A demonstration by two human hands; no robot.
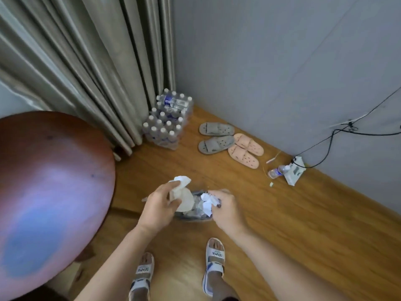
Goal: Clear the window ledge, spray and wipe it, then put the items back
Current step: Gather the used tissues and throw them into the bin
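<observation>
**Both hands holding crumpled paper over a floor bin**

Head view, looking down at a wooden floor (282, 224).

- Left hand (159, 206): fingers curled round a wad of white tissue (179, 183), which sticks out of the top of the fist toward 12 o'clock.
- Right hand (225, 210): fingers curled, pinching a smaller crumpled white paper (206, 203) at its 9 o'clock side.
- Both hands sit just above a small waste bin (193, 211) – mostly hidden by them; grey-white scraps show inside. Whether either paper touches the bin contents cannot be told.
- The two hands are near each other, not touching.
- Window ledge: not in this view.

Surroundings, clock directions taken from the bin:

- 6 o'clock – the person's two feet in white sandals (213, 266), standing on the floor.
- 9 o'clock – a round reddish-brown tabletop (50, 192) with a bluish reflection.
- 12 o'clock – a shrink-wrapped pack of water bottles (167, 124) against the grey-green curtain (86, 72), one loose bottle lying on top.
- 1 o'clock – a grey pair of slippers (216, 137) and, touching it, a pink pair of slippers (246, 149), beside the grey wall (282, 72).
- 2 o'clock – a single water bottle (277, 170) lying on its side by a white power strip (295, 170) with black cables running up the wall.
</observation>
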